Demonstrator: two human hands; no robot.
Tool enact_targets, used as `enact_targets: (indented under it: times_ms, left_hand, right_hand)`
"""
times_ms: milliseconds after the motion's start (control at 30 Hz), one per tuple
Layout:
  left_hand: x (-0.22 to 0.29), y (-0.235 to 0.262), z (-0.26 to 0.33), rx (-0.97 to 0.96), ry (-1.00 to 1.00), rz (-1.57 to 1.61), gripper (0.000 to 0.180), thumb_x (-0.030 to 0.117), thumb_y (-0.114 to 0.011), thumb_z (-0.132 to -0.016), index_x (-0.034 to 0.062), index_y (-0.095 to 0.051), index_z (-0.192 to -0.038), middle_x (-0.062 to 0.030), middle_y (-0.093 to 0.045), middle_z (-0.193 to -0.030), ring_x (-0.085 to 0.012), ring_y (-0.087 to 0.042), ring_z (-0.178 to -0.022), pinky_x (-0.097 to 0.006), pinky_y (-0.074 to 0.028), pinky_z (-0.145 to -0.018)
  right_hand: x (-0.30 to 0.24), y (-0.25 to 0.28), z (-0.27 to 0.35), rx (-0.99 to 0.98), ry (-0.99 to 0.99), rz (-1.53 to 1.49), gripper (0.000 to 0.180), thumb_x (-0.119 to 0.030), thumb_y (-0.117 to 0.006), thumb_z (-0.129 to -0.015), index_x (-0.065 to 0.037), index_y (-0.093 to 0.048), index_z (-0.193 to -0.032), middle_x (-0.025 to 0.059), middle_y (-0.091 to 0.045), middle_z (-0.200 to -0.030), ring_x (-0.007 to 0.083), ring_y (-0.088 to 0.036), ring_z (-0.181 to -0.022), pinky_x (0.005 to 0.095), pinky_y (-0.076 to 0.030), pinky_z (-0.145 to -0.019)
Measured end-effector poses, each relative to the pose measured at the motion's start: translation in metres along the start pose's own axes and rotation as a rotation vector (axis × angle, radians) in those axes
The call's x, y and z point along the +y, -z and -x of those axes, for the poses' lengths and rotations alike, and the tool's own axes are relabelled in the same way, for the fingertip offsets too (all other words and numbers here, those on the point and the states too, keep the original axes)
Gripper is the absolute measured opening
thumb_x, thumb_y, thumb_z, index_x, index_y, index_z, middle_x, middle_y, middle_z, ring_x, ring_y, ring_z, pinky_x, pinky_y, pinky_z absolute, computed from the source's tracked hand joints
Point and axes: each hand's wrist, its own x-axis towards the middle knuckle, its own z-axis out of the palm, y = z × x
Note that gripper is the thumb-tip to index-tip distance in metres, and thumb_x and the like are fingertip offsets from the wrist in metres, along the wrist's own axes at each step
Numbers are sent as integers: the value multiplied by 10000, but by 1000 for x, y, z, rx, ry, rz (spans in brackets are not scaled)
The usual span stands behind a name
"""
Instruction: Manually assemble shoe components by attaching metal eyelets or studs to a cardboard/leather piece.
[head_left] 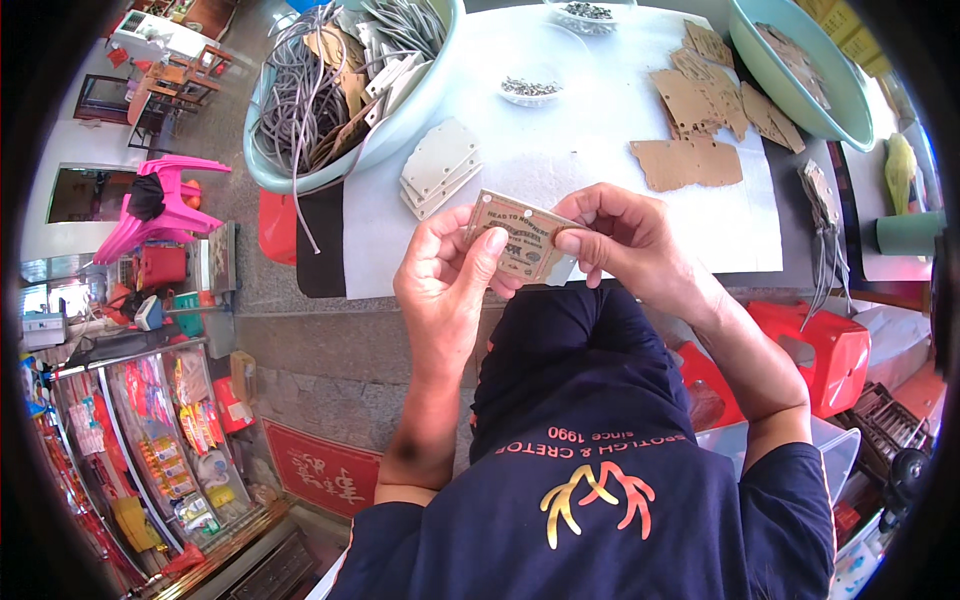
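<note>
- One table [560,170], covered with a white sheet, fills the upper middle of the view.
- Two pale green basins: the left basin [300,170] holds grey cords and pale tags; the right basin [800,100] holds brown tags.
- One red stool [830,350] stands below the table's right edge.
- One loose spread of brown tags [700,110] lies on the sheet beside the right basin.
- One small stack of pale tags [440,170] lies on the sheet just beside the left basin.
- Two shallow clear dishes [530,88] of small dark metal pieces sit on the sheet between the basins.
- Left hand [445,280]: fingers curled, thumb pressed on the face of a printed tag [520,235], gripping its left end.
- Right hand [625,235]: thumb and forefinger pinched on the tag's right edge, other fingers curled behind.
- The tag is held between both hands above the table's near edge, printed face up, slightly tilted.
</note>
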Motion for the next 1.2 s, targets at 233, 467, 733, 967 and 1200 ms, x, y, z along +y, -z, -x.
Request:
enact_targets:
  times_ms: [233,467,733,967,1200]
  left_hand:
    - [-4,-11,1,80,-7,107,239,149,-561,-958,-12,-533,-1132,-90,-644,-905,-112,-585,-649,-237,-464,-526]
    - [-19,-25,14,8,26,120,248,227,-468,-1015,-8,-544,-1042,-70,-632,-852,-82,-575,-669,-212,-470,-577]
    - [10,0,-4,-344,113,-329,185,135,-537,-961,-13,-584,-860,-15,-601,-709,-51,-543,-608,-205,-450,-538]
    - [8,3,-15,-275,103,106,245,108,-602,-924,-39,-599,-1120,-45,-630,-806,-94,-591,-694,-225,-486,-609]
    - [-5,-19,1,-243,-39,182,442,29,-606,-908,-16,-441,-1316,-139,-598,-1116,-120,-606,-829,-248,-522,-673]
  right_hand:
    - [6,-6,1,22,0,-193,257,-179,-606,-947,14,-586,-1116,22,-615,-873,59,-569,-696,229,-541,-640]
    - [18,-16,2,122,34,-338,251,-169,-596,-952,-5,-554,-1138,45,-615,-933,80,-584,-712,237,-535,-648]
    - [-24,14,-6,43,300,607,287,-238,-675,-895,-63,-620,-1115,7,-599,-781,74,-506,-654,243,-453,-595]
    - [-18,18,-2,87,103,89,272,-251,-638,-929,6,-596,-1009,16,-610,-740,49,-551,-608,212,-476,-531]
    - [10,-7,10,238,78,-361,233,-220,-562,-975,6,-549,-1030,73,-639,-882,92,-608,-663,242,-542,-617]
